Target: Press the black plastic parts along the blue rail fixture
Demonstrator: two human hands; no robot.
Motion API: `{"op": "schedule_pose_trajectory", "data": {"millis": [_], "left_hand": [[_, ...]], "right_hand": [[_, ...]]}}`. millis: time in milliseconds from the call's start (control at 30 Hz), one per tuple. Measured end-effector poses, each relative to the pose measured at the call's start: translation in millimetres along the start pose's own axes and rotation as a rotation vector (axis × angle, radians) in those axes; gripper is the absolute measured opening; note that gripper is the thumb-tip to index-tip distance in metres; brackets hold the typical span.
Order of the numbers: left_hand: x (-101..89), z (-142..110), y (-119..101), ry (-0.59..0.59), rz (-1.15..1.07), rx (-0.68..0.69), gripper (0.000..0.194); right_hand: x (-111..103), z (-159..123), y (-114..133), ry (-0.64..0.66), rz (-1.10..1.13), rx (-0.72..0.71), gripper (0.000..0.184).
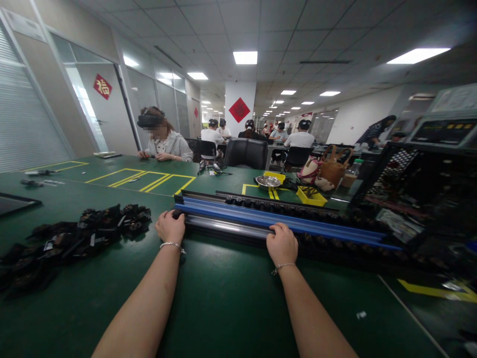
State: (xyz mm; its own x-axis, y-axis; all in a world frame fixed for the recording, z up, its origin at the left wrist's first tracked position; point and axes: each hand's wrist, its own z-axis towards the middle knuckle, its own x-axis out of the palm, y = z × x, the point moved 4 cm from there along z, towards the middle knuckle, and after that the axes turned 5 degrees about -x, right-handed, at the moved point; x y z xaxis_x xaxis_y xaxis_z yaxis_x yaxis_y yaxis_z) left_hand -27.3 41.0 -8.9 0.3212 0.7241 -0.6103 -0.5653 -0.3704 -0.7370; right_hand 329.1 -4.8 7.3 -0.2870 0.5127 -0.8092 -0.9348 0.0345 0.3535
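A long rack of blue and black rails (pixel 238 215) lies across the green table (pixel 223 298), with small black parts lined along it. My left hand (pixel 170 226) is curled at the rack's left end, fingers closed against it. My right hand (pixel 282 243) grips the near rail at its middle, fingers wrapped over the edge. Both wrists wear thin bracelets.
A heap of small black parts (pixel 85 231) lies to the left. A black crate (pixel 417 194) stands at the right. Behind the rack are a metal bowl (pixel 267 182), yellow trays (pixel 311 198) and bags (pixel 328 169). A person (pixel 164 141) sits at the far left; others sit further back.
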Motion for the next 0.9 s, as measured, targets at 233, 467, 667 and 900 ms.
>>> {"op": "schedule_pose_trajectory", "data": {"millis": [233, 467, 667, 900], "left_hand": [[-1.3, 6, 3, -0.021, 0.026, 0.046, 0.035], [-1.4, 22, 12, 0.014, 0.082, 0.078, 0.039], [-4.2, 32, 15, 0.043, 0.126, 0.105, 0.041], [-0.4, 35, 18, 0.052, 0.072, 0.117, 0.038]], "right_hand": [[-1, 0, 1, 0.000, -0.016, -0.004, 0.033], [0, 0, 1, 0.005, -0.023, -0.005, 0.033], [1, 1, 0, 0.002, -0.030, -0.006, 0.033], [1, 1, 0, 0.009, -0.041, -0.003, 0.033]]}}
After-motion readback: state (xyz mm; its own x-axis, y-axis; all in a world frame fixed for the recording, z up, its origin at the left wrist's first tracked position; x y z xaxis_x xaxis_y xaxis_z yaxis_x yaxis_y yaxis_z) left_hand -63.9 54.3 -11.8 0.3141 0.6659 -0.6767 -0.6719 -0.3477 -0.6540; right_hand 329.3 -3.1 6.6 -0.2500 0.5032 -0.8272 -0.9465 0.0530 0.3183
